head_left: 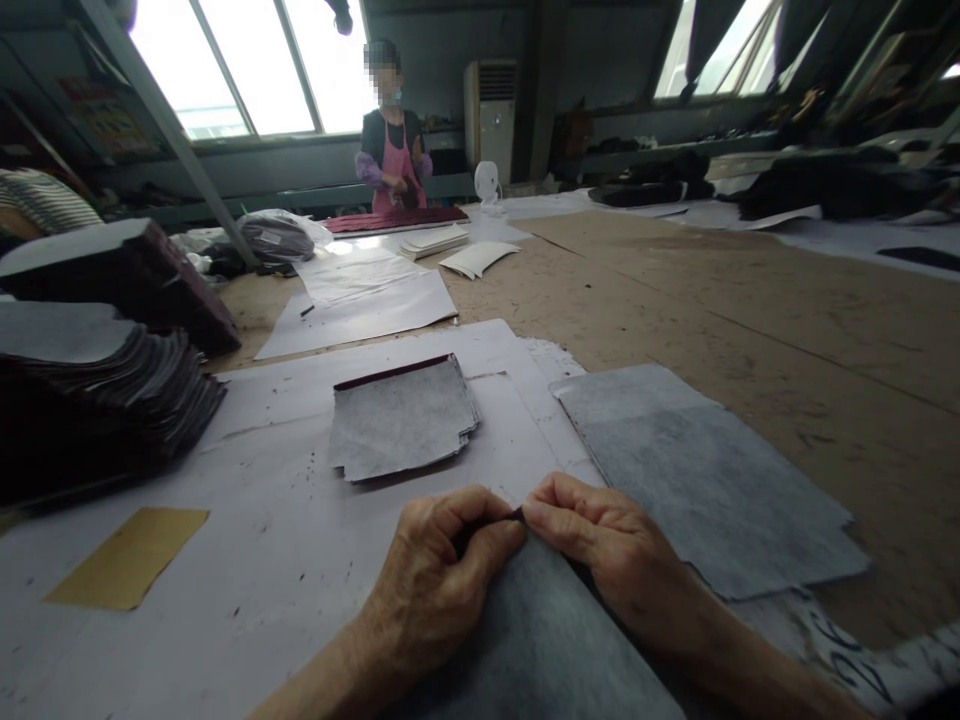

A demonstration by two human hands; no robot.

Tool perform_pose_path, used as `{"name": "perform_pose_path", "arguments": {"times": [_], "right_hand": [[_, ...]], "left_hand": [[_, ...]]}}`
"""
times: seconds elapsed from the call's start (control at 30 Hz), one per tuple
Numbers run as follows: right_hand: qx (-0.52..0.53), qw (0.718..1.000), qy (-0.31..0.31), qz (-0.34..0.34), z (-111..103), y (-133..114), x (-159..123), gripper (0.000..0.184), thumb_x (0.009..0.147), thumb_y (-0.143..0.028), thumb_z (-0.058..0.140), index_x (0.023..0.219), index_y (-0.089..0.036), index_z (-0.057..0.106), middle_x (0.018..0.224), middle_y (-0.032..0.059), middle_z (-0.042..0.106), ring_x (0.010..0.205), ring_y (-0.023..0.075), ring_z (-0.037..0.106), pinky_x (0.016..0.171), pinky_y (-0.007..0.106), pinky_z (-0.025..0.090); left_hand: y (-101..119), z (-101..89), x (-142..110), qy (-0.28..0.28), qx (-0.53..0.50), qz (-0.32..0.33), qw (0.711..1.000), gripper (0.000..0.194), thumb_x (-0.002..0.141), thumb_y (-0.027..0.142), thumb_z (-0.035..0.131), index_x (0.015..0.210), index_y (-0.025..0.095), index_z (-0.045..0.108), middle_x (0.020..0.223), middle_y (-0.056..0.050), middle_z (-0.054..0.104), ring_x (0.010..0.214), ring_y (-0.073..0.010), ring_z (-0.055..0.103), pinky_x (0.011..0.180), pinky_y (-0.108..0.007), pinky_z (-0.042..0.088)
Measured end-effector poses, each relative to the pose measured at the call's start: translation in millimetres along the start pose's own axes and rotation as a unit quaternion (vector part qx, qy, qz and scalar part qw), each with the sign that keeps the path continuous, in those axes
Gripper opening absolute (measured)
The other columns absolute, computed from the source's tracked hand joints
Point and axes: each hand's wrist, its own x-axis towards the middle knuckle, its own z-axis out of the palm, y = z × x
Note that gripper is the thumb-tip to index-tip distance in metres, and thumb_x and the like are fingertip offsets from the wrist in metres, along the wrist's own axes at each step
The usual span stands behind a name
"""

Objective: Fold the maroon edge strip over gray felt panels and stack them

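Broadly, the brown counter (750,300) runs back toward windows (262,70), white paper (247,550) spread over its near left. Two dark stacks (90,400) bound that side, apart from one large grey panel (712,490) right, one near panel (559,640), its far end pinched by left hand (442,565) and right hand (607,545), perhaps over a fold, and one smaller bundle (405,420) ahead. One tan card (131,560) lies left.

Mottled grey fabric panel (555,625), dark tip pinched at far end.
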Motion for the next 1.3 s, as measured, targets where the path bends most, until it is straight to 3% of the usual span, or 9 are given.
{"name": "perform_pose_path", "arguments": {"times": [0.37,0.53,0.67,0.77,1.0,1.2,1.3], "right_hand": [[0.061,0.998,-0.035,0.002,-1,5,-1,0.026,0.080,-0.040,0.050,0.074,-0.015,0.052,0.054,-0.0043,0.039,0.048,0.0061,0.034,0.045,0.019,0.027],[-0.001,0.999,0.001,-0.051,-1,1,0,0.023,0.076,-0.037,0.054,0.070,-0.015,0.052,0.054,-0.0047,0.038,0.049,0.0063,0.032,0.044,0.019,0.027],[-0.051,0.994,0.010,-0.091,1,-1,-2,0.022,0.075,-0.037,0.056,0.075,-0.015,0.057,0.062,-0.0013,0.049,0.056,0.0091,0.042,0.050,0.021,0.034],[-0.074,0.992,0.034,-0.095,1,0,-3,0.019,0.074,-0.032,0.056,0.066,-0.015,0.056,0.058,-0.0019,0.049,0.054,0.0085,0.042,0.049,0.020,0.033],[0.023,0.998,0.063,0.004,-2,5,2,0.024,0.074,-0.037,0.056,0.062,-0.016,0.051,0.048,-0.0052,0.038,0.044,0.0060,0.030,0.040,0.019,0.024],[0.173,0.980,0.103,-0.003,2,5,4,0.032,0.067,-0.045,0.064,0.069,-0.014,0.059,0.057,0.0001,0.052,0.047,0.0085,0.044,0.044,0.020,0.033],[0.182,0.979,0.086,-0.013,3,5,2,0.038,0.070,-0.052,0.059,0.071,-0.014,0.060,0.057,0.0005,0.053,0.048,0.0091,0.045,0.046,0.021,0.034]], "left_hand": [[2,-1.7,0,-0.010,-0.094,-0.059,0.994,0.021,0.075,0.029,0.057,0.062,0.013,0.060,0.049,0.005,0.036,0.048,-0.0057,0.028,0.043,-0.018,0.024],[3,-2.8,0,-0.031,-0.081,-0.045,0.995,0.024,0.077,0.032,0.056,0.063,0.012,0.060,0.051,0.004,0.037,0.049,-0.0061,0.030,0.044,-0.018,0.025],[5,-2.1,0,-0.034,-0.043,-0.037,0.998,0.029,0.078,0.035,0.054,0.062,0.012,0.060,0.051,0.004,0.038,0.049,-0.0064,0.031,0.044,-0.018,0.026],[7,-4.2,0,-0.063,-0.023,-0.039,0.997,0.028,0.079,0.034,0.052,0.065,0.012,0.063,0.051,0.003,0.039,0.049,-0.0066,0.031,0.044,-0.019,0.025],[3,-18.0,2,-0.123,-0.035,-0.101,0.987,0.025,0.076,0.033,0.052,0.068,0.012,0.061,0.051,0.004,0.034,0.047,-0.0066,0.027,0.043,-0.020,0.021],[-3,-17.8,4,-0.116,-0.083,-0.121,0.982,0.026,0.073,0.036,0.054,0.065,0.011,0.059,0.051,0.004,0.035,0.048,-0.0066,0.028,0.044,-0.020,0.020],[-4,-17.5,3,-0.112,-0.087,-0.121,0.982,0.025,0.073,0.035,0.054,0.065,0.011,0.059,0.051,0.004,0.036,0.047,-0.0065,0.028,0.044,-0.021,0.020]]}}
